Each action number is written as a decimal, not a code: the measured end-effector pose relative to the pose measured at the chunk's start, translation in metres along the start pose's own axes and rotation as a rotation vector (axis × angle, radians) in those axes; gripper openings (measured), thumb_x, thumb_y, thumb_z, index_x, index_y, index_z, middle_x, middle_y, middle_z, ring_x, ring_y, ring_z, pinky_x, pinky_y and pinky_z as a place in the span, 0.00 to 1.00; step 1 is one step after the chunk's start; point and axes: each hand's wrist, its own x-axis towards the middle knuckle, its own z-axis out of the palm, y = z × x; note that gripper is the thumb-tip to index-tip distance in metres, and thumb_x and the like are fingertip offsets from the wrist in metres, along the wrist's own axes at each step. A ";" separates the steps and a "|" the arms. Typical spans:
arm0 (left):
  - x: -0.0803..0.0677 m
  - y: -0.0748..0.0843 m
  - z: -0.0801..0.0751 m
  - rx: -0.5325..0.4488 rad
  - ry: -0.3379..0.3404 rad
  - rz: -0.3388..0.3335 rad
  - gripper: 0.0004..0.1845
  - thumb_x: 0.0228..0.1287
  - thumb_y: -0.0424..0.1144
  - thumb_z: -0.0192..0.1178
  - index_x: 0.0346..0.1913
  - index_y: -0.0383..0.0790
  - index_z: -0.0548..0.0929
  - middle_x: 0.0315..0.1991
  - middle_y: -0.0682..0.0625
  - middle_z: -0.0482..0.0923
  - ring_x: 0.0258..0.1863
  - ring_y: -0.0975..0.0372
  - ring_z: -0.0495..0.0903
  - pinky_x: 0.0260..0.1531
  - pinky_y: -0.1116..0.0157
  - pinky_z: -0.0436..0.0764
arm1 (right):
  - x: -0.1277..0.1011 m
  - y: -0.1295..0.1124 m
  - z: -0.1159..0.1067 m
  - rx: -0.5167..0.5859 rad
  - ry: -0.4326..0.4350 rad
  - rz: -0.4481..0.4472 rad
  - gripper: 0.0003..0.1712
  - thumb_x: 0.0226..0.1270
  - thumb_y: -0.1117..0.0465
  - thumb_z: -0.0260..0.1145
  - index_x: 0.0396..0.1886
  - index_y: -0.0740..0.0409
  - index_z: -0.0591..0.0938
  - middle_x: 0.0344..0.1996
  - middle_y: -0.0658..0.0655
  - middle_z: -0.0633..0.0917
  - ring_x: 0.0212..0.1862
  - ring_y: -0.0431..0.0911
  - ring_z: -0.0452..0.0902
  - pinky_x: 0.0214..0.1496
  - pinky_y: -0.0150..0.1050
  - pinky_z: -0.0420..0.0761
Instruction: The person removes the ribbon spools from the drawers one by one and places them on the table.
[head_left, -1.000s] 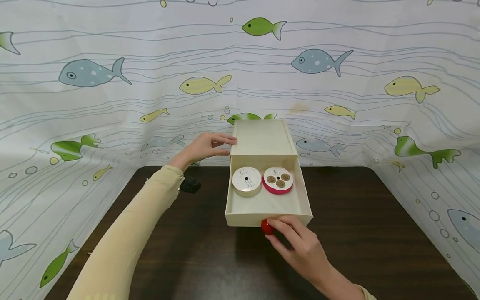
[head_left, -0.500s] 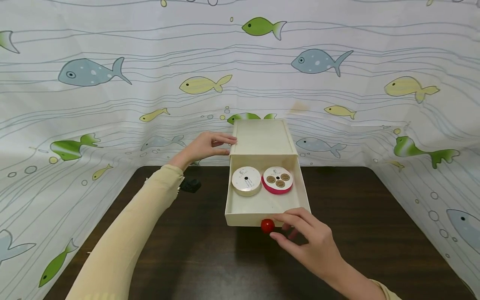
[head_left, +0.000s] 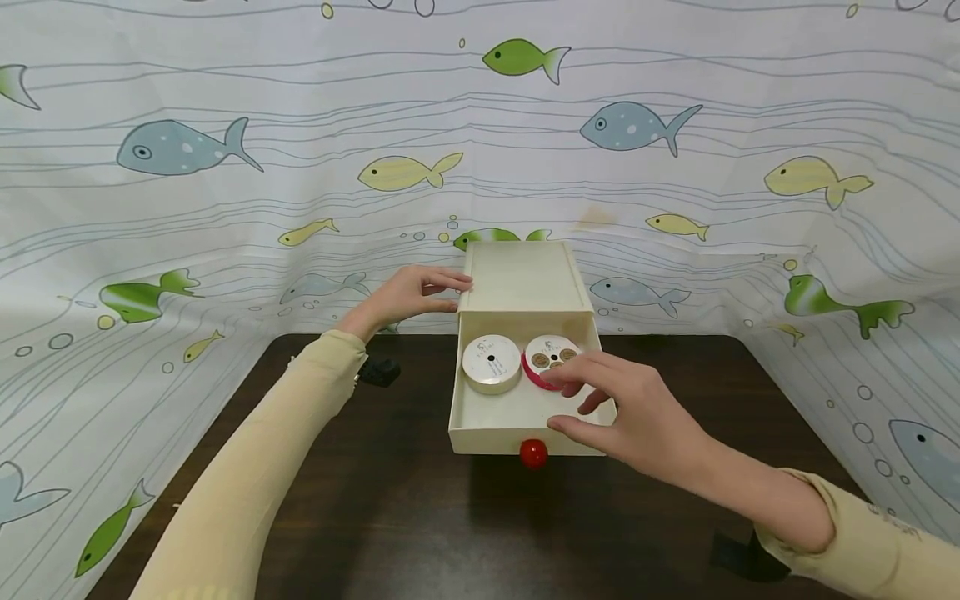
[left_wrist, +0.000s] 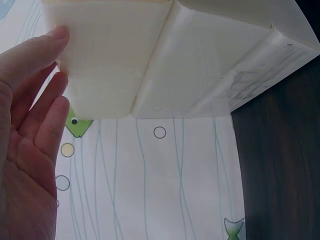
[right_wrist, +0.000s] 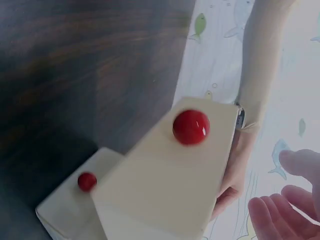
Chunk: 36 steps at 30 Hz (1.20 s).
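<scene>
A cream drawer box (head_left: pixel 521 275) stands at the back of the table with its upper drawer (head_left: pixel 487 440) pulled out. Inside lie two ribbon spools: a cream-edged ribbon spool (head_left: pixel 491 358) on the left and a pink ribbon spool (head_left: pixel 550 344) on the right. My left hand (head_left: pixel 408 293) touches the box's left side with its fingertips, fingers fairly straight. Over the drawer's right side, my right hand (head_left: pixel 637 408) is spread with nothing in it, and its fingertips overlap the pink spool in the head view. The drawer's red knob (head_left: pixel 534 453) is free of the hand.
A lower drawer with its own red knob (right_wrist: pixel 87 182) shows beneath in the right wrist view. The dark wooden table (head_left: pixel 390 517) ends at a fish-patterned sheet (head_left: pixel 300 100) behind and at both sides. A small black object (head_left: pixel 378 372) is by the left wrist.
My right hand has let go of the red knob and moved up over the drawer, its fingers spreading. The left hand and the drawer have stayed in place.
</scene>
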 end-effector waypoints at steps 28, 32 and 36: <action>-0.002 0.000 -0.004 -0.017 -0.020 0.029 0.19 0.62 0.37 0.69 0.57 0.44 0.85 0.66 0.48 0.77 0.72 0.55 0.69 0.71 0.53 0.71 | 0.128 0.038 0.018 -0.216 -0.808 0.099 0.45 0.52 0.53 0.80 0.70 0.50 0.72 0.66 0.54 0.77 0.65 0.51 0.73 0.67 0.51 0.78; -0.002 0.000 -0.004 -0.014 -0.018 0.026 0.19 0.62 0.37 0.69 0.57 0.44 0.85 0.66 0.49 0.77 0.72 0.56 0.69 0.71 0.55 0.72 | 0.135 0.045 0.032 -0.248 -0.857 0.082 0.44 0.51 0.53 0.80 0.70 0.46 0.72 0.66 0.52 0.76 0.66 0.49 0.72 0.69 0.51 0.77; -0.001 -0.001 -0.004 -0.001 -0.022 0.032 0.19 0.63 0.37 0.68 0.58 0.43 0.85 0.66 0.48 0.77 0.72 0.57 0.69 0.70 0.56 0.73 | 0.138 0.053 0.042 -0.249 -0.880 0.052 0.43 0.51 0.54 0.80 0.69 0.47 0.73 0.67 0.52 0.77 0.66 0.49 0.72 0.70 0.50 0.75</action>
